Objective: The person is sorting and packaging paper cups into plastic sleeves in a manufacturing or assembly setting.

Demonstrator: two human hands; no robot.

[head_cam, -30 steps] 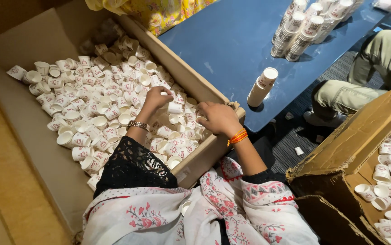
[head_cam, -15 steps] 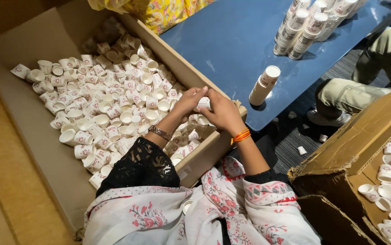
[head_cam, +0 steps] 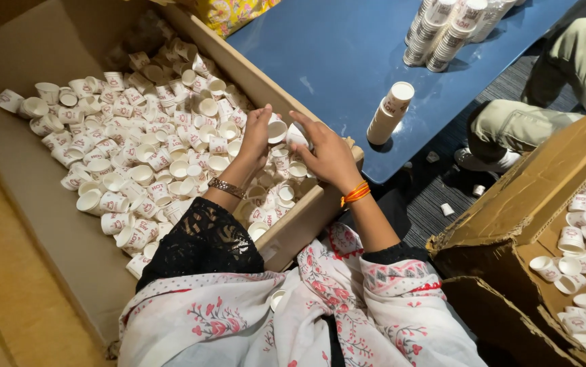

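Since a moment ago, our left hand (head_cam: 257,130) has risen, gripping a small white paper cup (head_cam: 277,130) above the cardboard box (head_cam: 48,224); our right hand (head_cam: 327,153), fingers curled, pinches another cup (head_cam: 297,136) beside it.

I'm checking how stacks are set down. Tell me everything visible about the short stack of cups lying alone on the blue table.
The short stack of cups is small white paper cups nested together, with red print on the sides. It lies tilted on the blue table, open mouth up and toward the right, near the table's front edge. It casts a shadow beneath. Neither hand touches it; the right hand is nearest.
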